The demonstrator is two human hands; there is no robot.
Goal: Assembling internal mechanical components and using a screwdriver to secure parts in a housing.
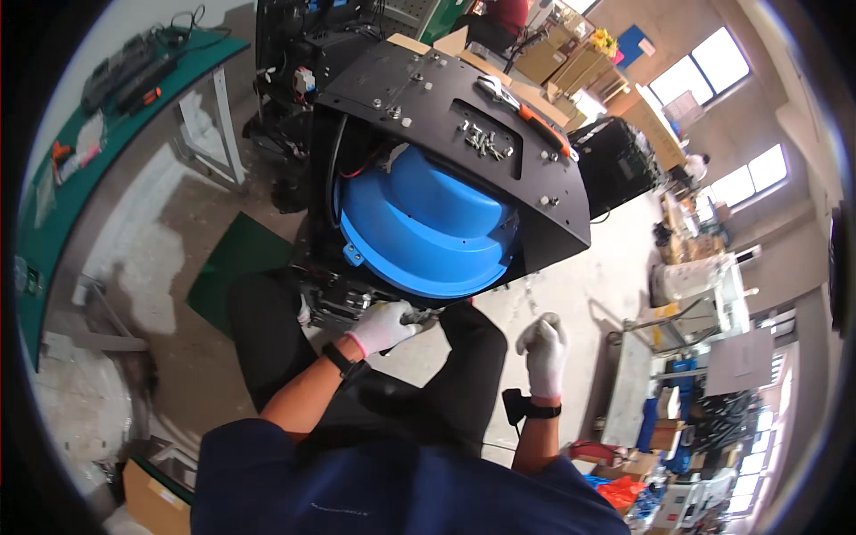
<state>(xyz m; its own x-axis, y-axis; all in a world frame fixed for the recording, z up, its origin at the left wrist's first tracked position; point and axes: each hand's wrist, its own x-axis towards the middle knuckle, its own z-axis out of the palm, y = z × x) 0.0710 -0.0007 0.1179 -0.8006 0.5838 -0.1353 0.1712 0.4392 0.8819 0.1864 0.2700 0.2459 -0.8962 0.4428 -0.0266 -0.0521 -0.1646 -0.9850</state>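
Note:
In front of me stands a black metal housing [379, 80] with a rounded blue plastic cover [428, 234] inside its opening. My left hand [385, 327], in a white glove, is at the metal mechanism [334, 299] below the cover's lower edge. Its fingers are bent at a dark part there, and what they grip is not clear. To the right, apart from the housing, my right hand [543, 346] is raised with gloved fingers curled together. Anything inside them is hidden. On the housing's top, several loose screws [486, 141] lie in a recess, near orange-handled pliers [530, 114].
A green-topped bench [62, 223] with tools runs along the left. Below it, a green panel [236, 272] lies on the floor. Another black unit [620, 160] stands behind the housing. At right are a cart [620, 383] and stacked goods. A person [504, 18] is at the back.

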